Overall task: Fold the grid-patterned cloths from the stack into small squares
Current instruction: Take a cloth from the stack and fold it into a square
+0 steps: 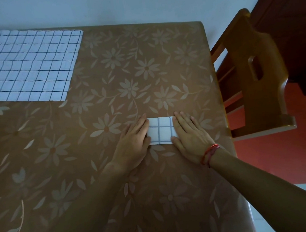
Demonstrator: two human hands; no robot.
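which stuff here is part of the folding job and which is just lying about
Part of the job: folded cloth, pressed flat under left hand and right hand; unfolded cloth stack, far left.
Just there: wooden chair; floral table cover.

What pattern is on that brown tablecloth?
Pale daisy-like flowers and leafy stems across the tablecloth, clearest in the head view.

My left hand [132, 140] and right hand [191, 132], flat, palms down.
They lie side by side and apart, fingers [181, 119] straight and close together, pointing away from me; my bare forearms [257, 178] reach in from below, converging.
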